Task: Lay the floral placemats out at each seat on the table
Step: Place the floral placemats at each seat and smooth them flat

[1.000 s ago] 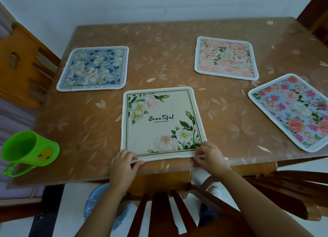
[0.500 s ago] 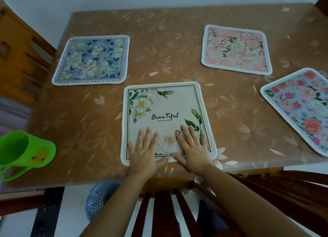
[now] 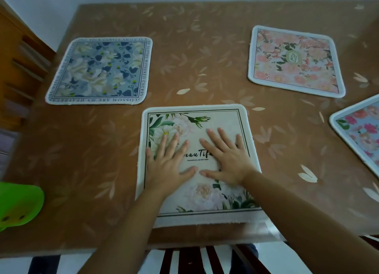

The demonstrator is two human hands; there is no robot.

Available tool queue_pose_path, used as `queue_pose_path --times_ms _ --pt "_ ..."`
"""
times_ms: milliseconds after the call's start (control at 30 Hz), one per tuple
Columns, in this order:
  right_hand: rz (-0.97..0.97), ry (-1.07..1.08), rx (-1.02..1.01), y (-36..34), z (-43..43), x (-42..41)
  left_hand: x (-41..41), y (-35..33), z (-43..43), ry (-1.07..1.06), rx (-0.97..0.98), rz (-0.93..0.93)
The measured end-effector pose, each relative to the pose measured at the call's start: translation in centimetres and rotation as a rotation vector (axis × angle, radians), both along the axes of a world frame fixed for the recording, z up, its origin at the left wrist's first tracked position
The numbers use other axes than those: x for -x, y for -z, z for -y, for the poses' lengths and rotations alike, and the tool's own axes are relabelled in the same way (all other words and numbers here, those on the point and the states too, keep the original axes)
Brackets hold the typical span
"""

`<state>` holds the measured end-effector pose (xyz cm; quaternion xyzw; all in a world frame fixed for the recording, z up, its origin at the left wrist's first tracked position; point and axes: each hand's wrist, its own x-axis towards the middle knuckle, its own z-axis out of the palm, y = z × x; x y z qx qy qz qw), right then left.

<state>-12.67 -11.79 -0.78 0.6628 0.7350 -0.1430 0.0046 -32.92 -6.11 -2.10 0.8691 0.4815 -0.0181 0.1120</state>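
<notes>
A brown bench under a glossy, leaf-patterned covering is seen from above. Four square floral placemats with rounded corners and pale bound edges are laid flat on it, well apart.

The cream placemat, printed with white peonies, green leaves and script lettering partly covered by the hands, is set at the near edge. It lies just beyond a slatted chair back, apparently to mark that seat.

The left hand and right hand are pressed flat on its middle, side by side, thumbs nearly meeting. Each grip is wide, with fingers straight and spread and nothing held. The pressure is judged to be for smoothing the soft mat and squaring it with the bench edge.

A blue placemat is laid at the far left, near a wooden chair. A pink placemat is laid at the far right. A rose-printed placemat is cut off at the right. A bright green plastic cup is seen at the near left.
</notes>
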Motion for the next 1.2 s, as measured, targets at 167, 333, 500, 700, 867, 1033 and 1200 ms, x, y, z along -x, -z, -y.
queue_pose_path --times_ms 167,333,500,700,867,1033,1200 --pt "0.023 -0.003 -0.032 0.2 -4.5 -1.3 -1.6 0.4 -4.3 -0.018 -0.051 0.014" --pt "-0.027 0.033 -0.08 0.5 -7.5 -2.2 -3.4 0.4 -7.6 -0.078 -0.087 0.019" --pt "-0.006 0.186 -0.119 0.9 -7.0 -1.8 -3.9 0.3 -7.5 -0.213 -0.107 0.074" --pt "0.018 0.304 -0.102 0.9 -3.7 -0.8 -2.7 0.1 -3.9 -0.225 -0.082 0.035" --pt "-0.005 0.317 -0.097 0.6 0.1 0.4 -1.1 0.4 0.7 -0.176 -0.081 0.015" --pt "-0.031 0.306 -0.094 0.4 4.2 1.8 0.0 0.0 4.3 -0.144 -0.054 0.009" --pt "-0.012 0.279 -0.052 0.4 7.7 2.7 0.7 -0.3 7.5 -0.126 -0.061 -0.046"
